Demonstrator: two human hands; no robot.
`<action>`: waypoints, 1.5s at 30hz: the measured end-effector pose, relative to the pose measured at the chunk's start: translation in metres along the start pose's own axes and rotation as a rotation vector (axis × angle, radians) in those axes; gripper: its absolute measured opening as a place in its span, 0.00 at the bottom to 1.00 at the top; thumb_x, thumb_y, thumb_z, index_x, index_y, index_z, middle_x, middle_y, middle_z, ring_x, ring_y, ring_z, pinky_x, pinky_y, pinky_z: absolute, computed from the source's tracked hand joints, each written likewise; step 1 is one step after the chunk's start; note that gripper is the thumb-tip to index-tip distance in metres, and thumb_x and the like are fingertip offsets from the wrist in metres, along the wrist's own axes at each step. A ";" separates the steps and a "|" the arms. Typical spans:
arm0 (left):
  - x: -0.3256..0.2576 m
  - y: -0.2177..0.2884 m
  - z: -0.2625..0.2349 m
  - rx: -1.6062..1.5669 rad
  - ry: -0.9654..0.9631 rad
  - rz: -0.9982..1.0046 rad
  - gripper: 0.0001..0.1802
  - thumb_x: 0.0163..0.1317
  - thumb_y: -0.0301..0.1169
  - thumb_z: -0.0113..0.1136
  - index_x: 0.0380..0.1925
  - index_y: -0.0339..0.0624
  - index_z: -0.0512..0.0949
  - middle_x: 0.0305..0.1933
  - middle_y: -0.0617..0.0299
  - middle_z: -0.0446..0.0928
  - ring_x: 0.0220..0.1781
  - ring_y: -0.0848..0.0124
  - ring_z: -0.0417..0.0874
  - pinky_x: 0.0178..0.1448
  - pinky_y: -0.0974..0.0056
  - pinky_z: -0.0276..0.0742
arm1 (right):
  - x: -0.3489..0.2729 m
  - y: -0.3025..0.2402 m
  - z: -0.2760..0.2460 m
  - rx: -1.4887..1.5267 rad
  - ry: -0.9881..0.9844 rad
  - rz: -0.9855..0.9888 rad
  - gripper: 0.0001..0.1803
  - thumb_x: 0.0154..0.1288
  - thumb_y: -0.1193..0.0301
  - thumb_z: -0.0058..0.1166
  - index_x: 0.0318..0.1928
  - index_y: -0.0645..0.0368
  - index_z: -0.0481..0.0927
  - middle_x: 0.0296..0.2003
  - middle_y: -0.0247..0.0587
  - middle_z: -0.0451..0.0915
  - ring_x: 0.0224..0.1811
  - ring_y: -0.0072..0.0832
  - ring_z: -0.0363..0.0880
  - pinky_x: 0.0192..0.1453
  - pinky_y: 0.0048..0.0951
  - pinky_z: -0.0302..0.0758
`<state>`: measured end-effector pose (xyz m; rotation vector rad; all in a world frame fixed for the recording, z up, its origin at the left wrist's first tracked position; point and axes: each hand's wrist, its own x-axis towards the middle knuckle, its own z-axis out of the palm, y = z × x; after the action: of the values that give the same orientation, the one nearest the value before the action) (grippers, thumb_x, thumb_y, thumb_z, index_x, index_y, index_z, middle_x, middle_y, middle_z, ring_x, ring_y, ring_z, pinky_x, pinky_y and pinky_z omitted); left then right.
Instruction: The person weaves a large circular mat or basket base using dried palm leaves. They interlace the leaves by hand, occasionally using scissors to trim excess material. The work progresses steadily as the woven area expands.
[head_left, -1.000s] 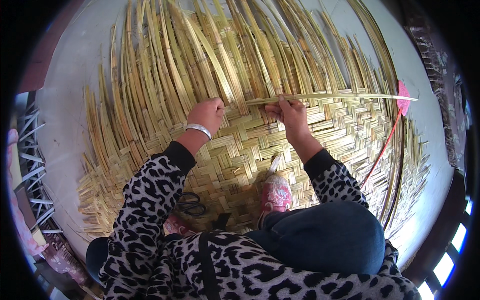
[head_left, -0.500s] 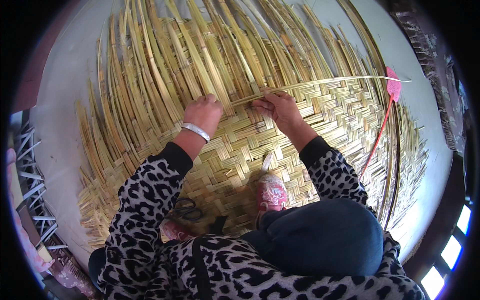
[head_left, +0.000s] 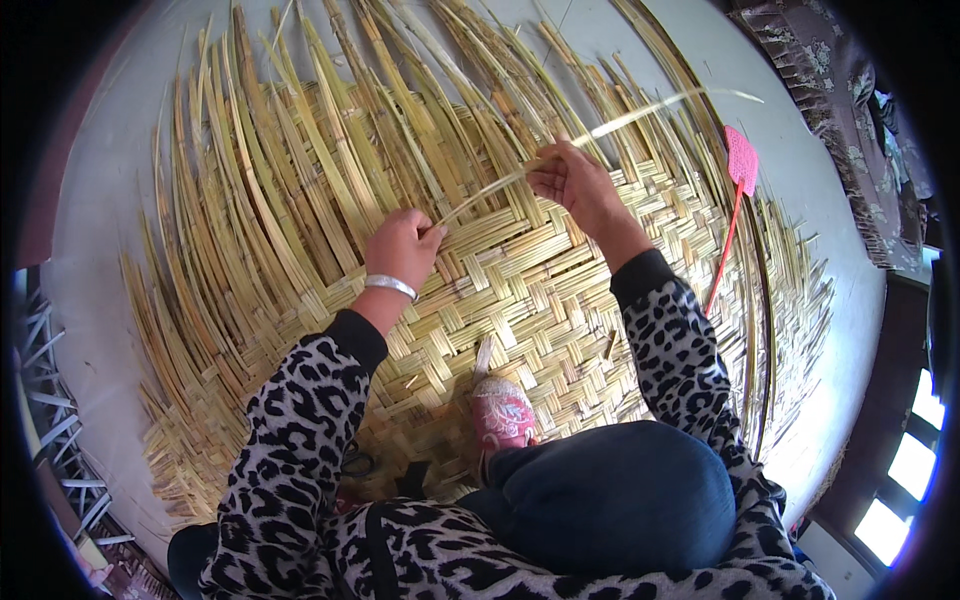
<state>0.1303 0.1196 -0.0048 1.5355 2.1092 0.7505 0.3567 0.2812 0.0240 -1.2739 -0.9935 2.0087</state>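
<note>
A long pale split-cane strip [head_left: 480, 196] runs between my two hands, raised above a half-woven cane mat [head_left: 540, 290]. My left hand [head_left: 402, 245], a silver bangle at its wrist, pinches the strip's near end. Further right and farther off, my right hand [head_left: 578, 185] grips the same strip between thumb and fingers. Beyond it the strip's free end slants up to the right. Loose unwoven strips [head_left: 290, 170] fan out from the mat's far side, past both hands. Nearer me the weave is a tight zigzag.
A pink fly swatter [head_left: 741, 165] with a red handle lies on the mat's right side, beside a long dark strip [head_left: 765, 330]. My red shoe [head_left: 503, 410] rests on the weave. Dark scissors [head_left: 357, 462] lie partly hidden by my left arm. Fringed cloth [head_left: 850, 150] hangs at the far right.
The strip has lifted off the mat and tilted, its right end now higher. My right hand has moved up and away from the left, which has dropped slightly. The whole view has shifted a little.
</note>
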 end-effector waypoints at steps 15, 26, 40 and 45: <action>-0.009 -0.015 0.019 -0.403 0.297 -0.363 0.16 0.61 0.34 0.65 0.21 0.37 0.72 0.15 0.68 0.68 0.16 0.80 0.68 0.19 0.68 0.68 | 0.084 -0.022 0.042 -1.380 -0.014 -0.256 0.20 0.59 0.59 0.60 0.48 0.55 0.78 0.43 0.49 0.83 0.48 0.47 0.82 0.53 0.44 0.77; -0.008 -0.019 0.019 -0.420 0.201 -0.398 0.17 0.61 0.36 0.64 0.23 0.36 0.72 0.17 0.57 0.73 0.19 0.70 0.72 0.26 0.63 0.69 | 0.082 -0.019 0.058 -1.748 0.017 -0.520 0.19 0.64 0.60 0.54 0.54 0.47 0.79 0.41 0.47 0.83 0.46 0.44 0.82 0.49 0.45 0.78; -0.008 -0.021 0.023 -0.273 0.231 -0.183 0.16 0.61 0.34 0.64 0.23 0.37 0.70 0.18 0.56 0.73 0.19 0.65 0.72 0.28 0.62 0.70 | 0.152 -0.020 0.104 -1.379 0.035 -0.391 0.20 0.54 0.57 0.61 0.43 0.55 0.83 0.41 0.46 0.83 0.45 0.38 0.83 0.47 0.41 0.79; -0.008 -0.014 0.018 -0.200 0.164 -0.167 0.14 0.62 0.32 0.64 0.25 0.37 0.70 0.19 0.59 0.70 0.21 0.69 0.70 0.28 0.64 0.69 | 0.119 -0.028 0.075 -0.234 -0.263 -0.123 0.25 0.66 0.56 0.55 0.47 0.70 0.77 0.38 0.53 0.82 0.43 0.38 0.83 0.46 0.38 0.83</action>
<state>0.1333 0.1118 -0.0273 1.2132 2.1709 1.0210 0.2430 0.3669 0.0068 -1.0490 -1.4316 2.0445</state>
